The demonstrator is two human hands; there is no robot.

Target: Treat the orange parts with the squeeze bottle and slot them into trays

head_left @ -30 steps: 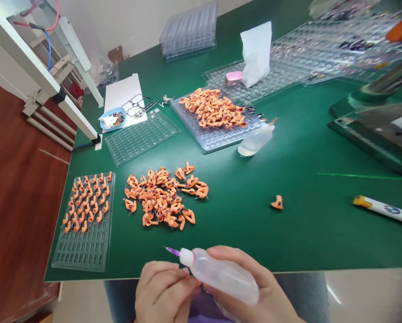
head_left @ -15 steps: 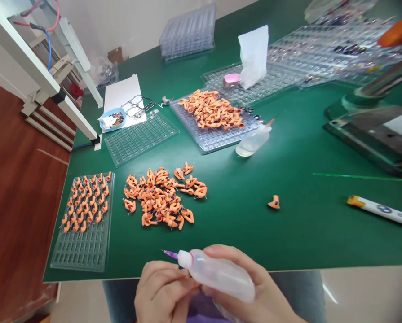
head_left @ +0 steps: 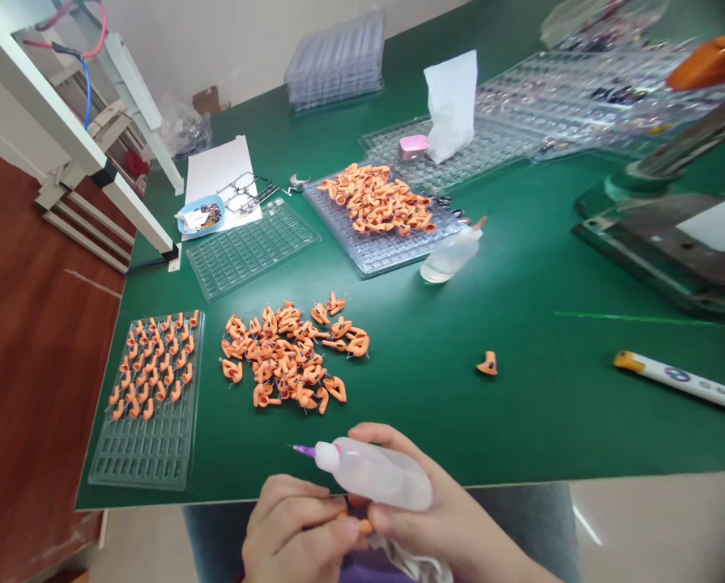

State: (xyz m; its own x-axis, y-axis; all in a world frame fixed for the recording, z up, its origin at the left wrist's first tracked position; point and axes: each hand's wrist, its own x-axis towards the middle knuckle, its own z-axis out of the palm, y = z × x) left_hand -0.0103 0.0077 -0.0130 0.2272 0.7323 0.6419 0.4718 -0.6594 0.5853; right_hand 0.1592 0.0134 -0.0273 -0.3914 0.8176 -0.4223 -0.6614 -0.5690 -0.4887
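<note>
My right hand (head_left: 411,494) is wrapped round a translucent squeeze bottle (head_left: 383,476) with a white cap and a purple needle tip that points left. Close beside it, the fingers of my left hand (head_left: 301,522) are pinched on a small orange curved plastic part (head_left: 365,527), mostly hidden by the fingers. The right thumb is near that part too. A crumpled whitish cloth (head_left: 414,560) hangs below the right hand. Beyond my hands lies a loose pile of orange curved parts (head_left: 289,356) with thin metal pins. One lone orange part (head_left: 487,363) lies to the right.
Orange parts stand in rows on a clear tray (head_left: 140,449) at left. More orange parts are heaped on stacked trays (head_left: 374,261). A second bottle (head_left: 450,257), a white-and-yellow tube (head_left: 684,380), a green strip (head_left: 641,318) and a heavy stand (head_left: 654,267) are on the green table.
The bottle has shifted slightly up and left in my right hand. My right thumb has come nearer the orange part, which now shows between the fingers. The view has turned a little.
</note>
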